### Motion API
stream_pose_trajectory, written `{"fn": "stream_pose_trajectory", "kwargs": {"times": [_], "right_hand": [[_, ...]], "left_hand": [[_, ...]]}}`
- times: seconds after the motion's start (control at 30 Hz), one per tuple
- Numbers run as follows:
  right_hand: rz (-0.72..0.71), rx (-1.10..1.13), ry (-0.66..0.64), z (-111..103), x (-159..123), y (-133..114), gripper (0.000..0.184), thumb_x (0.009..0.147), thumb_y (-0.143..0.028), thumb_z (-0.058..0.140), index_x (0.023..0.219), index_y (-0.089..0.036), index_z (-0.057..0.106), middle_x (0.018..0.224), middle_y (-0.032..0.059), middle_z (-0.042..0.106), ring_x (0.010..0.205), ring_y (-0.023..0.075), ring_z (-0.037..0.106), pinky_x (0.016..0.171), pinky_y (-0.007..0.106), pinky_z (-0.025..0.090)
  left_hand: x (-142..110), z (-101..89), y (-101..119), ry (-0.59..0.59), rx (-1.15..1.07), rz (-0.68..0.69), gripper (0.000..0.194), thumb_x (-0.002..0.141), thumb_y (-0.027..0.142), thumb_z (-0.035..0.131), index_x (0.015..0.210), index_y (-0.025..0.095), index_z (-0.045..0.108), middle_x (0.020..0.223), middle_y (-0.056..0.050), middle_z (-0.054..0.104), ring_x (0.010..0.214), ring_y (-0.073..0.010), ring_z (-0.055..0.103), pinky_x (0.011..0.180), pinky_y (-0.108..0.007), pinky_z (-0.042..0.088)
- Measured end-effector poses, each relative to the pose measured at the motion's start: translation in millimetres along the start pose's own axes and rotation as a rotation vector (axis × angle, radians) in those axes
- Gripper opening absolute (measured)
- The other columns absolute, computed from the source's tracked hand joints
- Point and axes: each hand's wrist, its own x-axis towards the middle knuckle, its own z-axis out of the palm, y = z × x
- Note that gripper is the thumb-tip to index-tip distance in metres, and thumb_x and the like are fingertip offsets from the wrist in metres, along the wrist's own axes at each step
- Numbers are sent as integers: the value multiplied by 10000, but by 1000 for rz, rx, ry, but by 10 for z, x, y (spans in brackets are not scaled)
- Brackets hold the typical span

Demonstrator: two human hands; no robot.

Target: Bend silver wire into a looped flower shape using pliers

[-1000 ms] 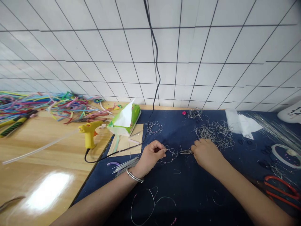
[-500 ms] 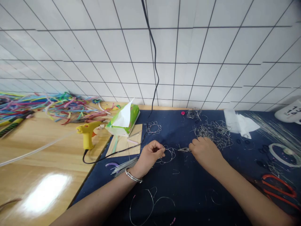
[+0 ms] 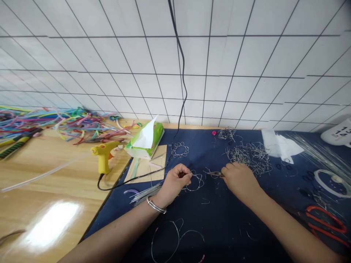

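Observation:
Thumb and fingertips of my left hand (image 3: 177, 179) pinch the edge of a looped wire ring (image 3: 201, 182), thin and silvery with small beads or knots along it. My right hand (image 3: 240, 179) is wrapped round a pair of pliers (image 3: 214, 174); their handles are hidden in the fist. The plier tips point left, a short gap from the ring, and a thin bit of wire shows by them. A finished-looking flower-shaped wire ring (image 3: 180, 149) lies flat on the dark blue mat (image 3: 219, 223) beyond my left hand.
Tangled wire (image 3: 248, 155) lies beyond my right hand, with red-handled scissors (image 3: 326, 223) at the right. A yellow glue gun (image 3: 104, 155), a tissue pack (image 3: 148, 140) and colourful pipe cleaners (image 3: 74, 124) are at the left. A black cable (image 3: 182, 73) hangs down the tiled wall.
The plier jaws have turned slightly and their tips now look a little apart. Both hands stay almost where they were; the view has shifted slightly.

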Motion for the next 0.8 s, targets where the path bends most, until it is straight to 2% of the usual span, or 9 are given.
{"fn": "stream_pose_trajectory", "kwargs": {"times": [0.13,0.43,0.67,0.8], "right_hand": [[-11,-37,-24,-4,3,1,110,764,-156,514,725,-195,609,699,27,580,710,167,497,642,293,299],[-16,-48,-58,-38,-38,-15,85,754,-201,543,739,-196,626,707,36,583,739,183,505,667,311,295],[53,-62,-67,-87,-51,35,113,776,-217,512,733,-198,615,704,35,577,721,177,497,633,297,269],[-30,-109,-33,-95,-36,69,112,758,-140,506,714,-196,593,707,30,563,733,175,474,652,303,253]], "left_hand": [[1,-4,-15,-4,34,4,117,748,263,567,740,159,514,572,31,538,515,-76,478,533,-198,364],[4,-6,-56,-35,94,9,122,755,283,555,757,165,526,581,25,543,523,-85,478,519,-199,360],[-2,-8,-58,-31,110,16,130,751,295,554,745,168,528,584,22,556,528,-92,496,526,-208,371],[0,-10,-70,-33,115,26,122,754,289,549,748,169,528,575,26,550,525,-91,492,525,-207,371]]}}
